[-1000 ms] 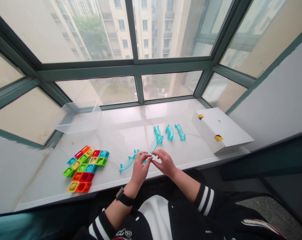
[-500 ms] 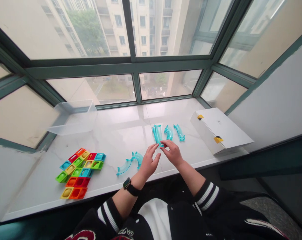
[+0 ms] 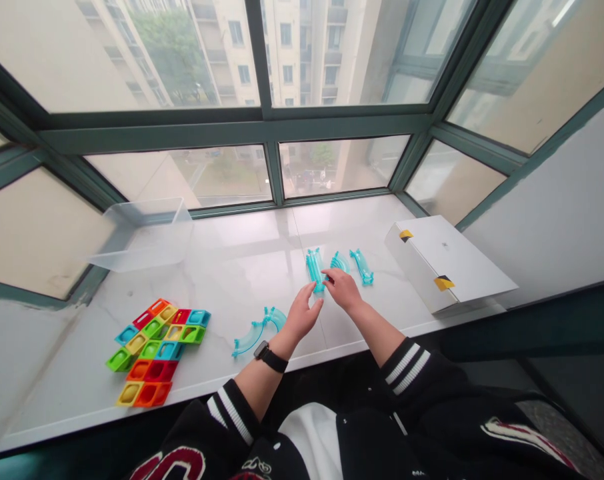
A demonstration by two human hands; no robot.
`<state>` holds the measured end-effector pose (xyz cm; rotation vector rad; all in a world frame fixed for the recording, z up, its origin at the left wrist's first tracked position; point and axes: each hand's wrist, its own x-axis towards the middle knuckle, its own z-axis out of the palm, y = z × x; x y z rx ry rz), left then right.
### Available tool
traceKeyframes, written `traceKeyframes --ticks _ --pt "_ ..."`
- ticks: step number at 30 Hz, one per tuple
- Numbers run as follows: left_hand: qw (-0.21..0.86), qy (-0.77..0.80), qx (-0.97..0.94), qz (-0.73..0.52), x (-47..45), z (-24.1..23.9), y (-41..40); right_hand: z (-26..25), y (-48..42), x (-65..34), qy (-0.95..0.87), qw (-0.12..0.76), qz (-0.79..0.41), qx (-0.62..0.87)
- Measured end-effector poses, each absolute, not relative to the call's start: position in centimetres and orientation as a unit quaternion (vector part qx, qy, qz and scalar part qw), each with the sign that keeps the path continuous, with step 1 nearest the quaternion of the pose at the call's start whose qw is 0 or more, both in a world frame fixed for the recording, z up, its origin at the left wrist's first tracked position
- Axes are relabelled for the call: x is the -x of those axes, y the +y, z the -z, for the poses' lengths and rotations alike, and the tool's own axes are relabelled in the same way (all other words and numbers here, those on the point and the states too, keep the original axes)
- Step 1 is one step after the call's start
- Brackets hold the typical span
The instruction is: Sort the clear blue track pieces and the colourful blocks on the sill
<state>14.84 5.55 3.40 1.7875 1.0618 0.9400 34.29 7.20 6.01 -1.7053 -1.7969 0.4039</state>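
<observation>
A stack of straight clear-turquoise toy track pieces [image 3: 314, 264] lies on the white sill in front of me. My left hand [image 3: 303, 313] is at the stack's near end, fingertips close to it, thumb and index apart. At the right side of the same stack is my right hand [image 3: 343, 289], fingers bent and thumb apart, the fingertips at its edge; whether they press on it is hard to tell. Curved track pieces [image 3: 339, 259] lie just beyond this hand, partly covered by it. Farther right rests another straight track piece [image 3: 362, 268]. Joined curved pieces [image 3: 252, 337] lie left of my left wrist.
On the left, a sheet of coloured square tiles [image 3: 157, 347] lies near the sill's front edge. Behind it stands a clear plastic bin [image 3: 142, 243]. A white box [image 3: 452, 260] with yellow-and-black tabs is at the right. Window frames [image 3: 277, 170] bound the sill behind.
My right hand has shifted from the stack's near end to its right side, now covering part of the curved pieces. The straight pieces look drawn closer together. The view has tilted slightly.
</observation>
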Motion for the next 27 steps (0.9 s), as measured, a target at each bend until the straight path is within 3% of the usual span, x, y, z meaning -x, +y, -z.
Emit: traceKeyframes --ticks 11,27 --pt "0.447 0.466 -0.703 -0.298 -14.7 -4.4 5.4 -5.3 7.7 -34.3 -0.679 0.274 -0.165 0.661" --pt "0.465 0.465 -0.689 -0.305 -15.0 -3.3 5.2 -5.3 7.7 -34.1 -0.681 0.280 -0.164 0.656"
